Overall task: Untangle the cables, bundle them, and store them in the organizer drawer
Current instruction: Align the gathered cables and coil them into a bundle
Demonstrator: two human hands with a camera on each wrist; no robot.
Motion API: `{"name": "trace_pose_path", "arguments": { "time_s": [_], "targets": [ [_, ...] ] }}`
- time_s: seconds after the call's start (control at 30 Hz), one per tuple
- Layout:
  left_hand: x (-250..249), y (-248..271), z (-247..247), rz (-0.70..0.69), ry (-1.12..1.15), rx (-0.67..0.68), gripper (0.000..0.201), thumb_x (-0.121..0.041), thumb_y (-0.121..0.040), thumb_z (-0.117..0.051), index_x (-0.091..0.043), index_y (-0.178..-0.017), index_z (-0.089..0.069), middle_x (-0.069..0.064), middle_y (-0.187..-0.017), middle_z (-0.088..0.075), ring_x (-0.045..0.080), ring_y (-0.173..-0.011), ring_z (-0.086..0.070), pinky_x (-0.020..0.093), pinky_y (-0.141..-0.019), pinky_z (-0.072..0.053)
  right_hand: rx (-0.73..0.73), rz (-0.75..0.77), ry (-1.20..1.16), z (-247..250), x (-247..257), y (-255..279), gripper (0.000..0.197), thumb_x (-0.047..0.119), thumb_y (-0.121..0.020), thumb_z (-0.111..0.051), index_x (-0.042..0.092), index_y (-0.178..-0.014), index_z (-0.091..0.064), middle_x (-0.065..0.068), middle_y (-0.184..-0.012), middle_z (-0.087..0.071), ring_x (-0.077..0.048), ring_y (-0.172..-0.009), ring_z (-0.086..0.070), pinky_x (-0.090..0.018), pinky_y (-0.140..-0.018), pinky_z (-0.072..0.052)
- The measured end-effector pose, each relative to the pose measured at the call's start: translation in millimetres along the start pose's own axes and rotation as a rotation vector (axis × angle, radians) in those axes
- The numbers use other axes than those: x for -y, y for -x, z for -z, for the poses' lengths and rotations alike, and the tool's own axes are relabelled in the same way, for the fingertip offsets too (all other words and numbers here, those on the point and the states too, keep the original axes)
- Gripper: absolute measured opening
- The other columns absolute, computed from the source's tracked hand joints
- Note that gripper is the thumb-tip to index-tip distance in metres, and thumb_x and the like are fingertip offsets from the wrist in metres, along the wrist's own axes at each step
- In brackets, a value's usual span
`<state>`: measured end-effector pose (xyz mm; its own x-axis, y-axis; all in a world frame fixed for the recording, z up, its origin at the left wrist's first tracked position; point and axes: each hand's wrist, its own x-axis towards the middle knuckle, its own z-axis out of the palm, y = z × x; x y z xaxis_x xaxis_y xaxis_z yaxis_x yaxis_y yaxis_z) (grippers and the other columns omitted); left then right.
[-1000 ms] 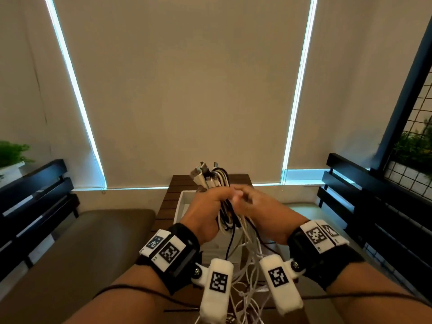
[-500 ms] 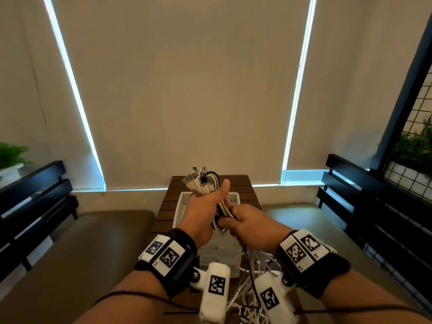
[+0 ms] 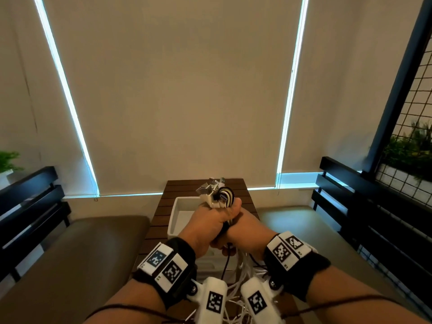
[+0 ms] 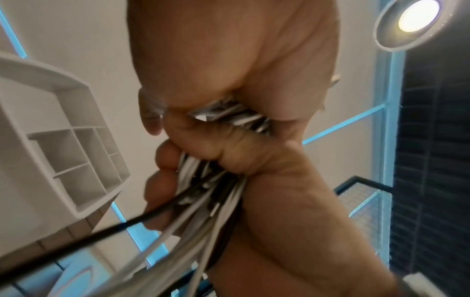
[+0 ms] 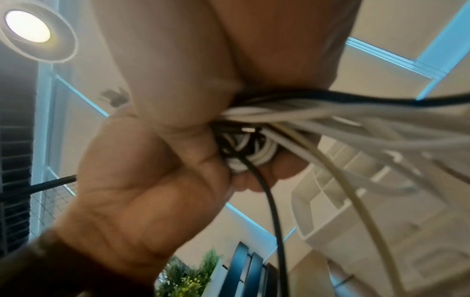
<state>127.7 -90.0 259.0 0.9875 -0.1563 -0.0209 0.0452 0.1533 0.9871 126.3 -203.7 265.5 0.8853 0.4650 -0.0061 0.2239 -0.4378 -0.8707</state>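
A bundle of white and black cables stands upright over the table, its metal plug ends fanned out at the top. My left hand grips the bundle just below the plugs, thumb up along it. Directly beneath, my right hand grips the same cables, and their loose lengths hang down between my wrists. The left wrist view shows the left hand above the right hand, with cables streaming out. In the right wrist view, cables leave my right hand. The white organizer sits open behind my hands.
The organizer rests on a narrow brown slatted table. Cushioned benches with black slat backs flank it on the left and the right. A wire grid with plants stands far right. Closed blinds fill the wall ahead.
My right hand has slid from beside the left hand to just under it on the cables. Both hands and the bundle have dropped lower, closer over the organizer.
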Motion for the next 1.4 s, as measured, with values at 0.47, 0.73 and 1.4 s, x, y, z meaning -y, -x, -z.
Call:
{"name": "trace_pose_path", "arguments": {
  "time_s": [0.47, 0.73, 1.4],
  "targets": [
    [-4, -1, -4, -0.033, -0.006, 0.026, 0.044, -0.035, -0.075, -0.073, -0.012, -0.112, -0.071, 0.013, -0.106, -0.072, 0.024, -0.096, -0.068, 0.033, -0.063, -0.058, -0.003, -0.062, -0.075, -3, -3, -2, 0.031, 0.003, -0.082, -0.063, 0.02, -0.057, -0.056, 0.002, -0.048, -0.046, -0.012, -0.039, -0.038, -0.021, -0.042, -0.03],
    [1, -6, 10, -0.043, 0.226, 0.182, 0.037, -0.03, -0.072, -0.076, -0.011, -0.104, -0.075, 0.005, -0.101, -0.071, 0.02, -0.093, -0.066, 0.036, -0.079, -0.054, -0.008, -0.06, -0.142, -5, -3, 0, 0.013, 0.005, -0.069, -0.059, 0.015, -0.062, -0.052, 0.002, -0.047, -0.043, -0.014, -0.04, -0.033, -0.02, -0.042, -0.028],
    [7, -1, 4, -0.012, 0.56, 0.115, 0.022, -0.027, -0.071, -0.076, -0.009, -0.083, -0.076, 0.008, -0.079, -0.069, 0.024, -0.087, -0.066, 0.037, -0.085, -0.054, 0.017, -0.095, -0.158, -7, -4, 2, 0.013, -0.002, -0.072, -0.061, 0.009, -0.069, -0.054, -0.003, -0.049, -0.043, -0.015, -0.039, -0.035, -0.025, -0.041, -0.03]
  ]
}}
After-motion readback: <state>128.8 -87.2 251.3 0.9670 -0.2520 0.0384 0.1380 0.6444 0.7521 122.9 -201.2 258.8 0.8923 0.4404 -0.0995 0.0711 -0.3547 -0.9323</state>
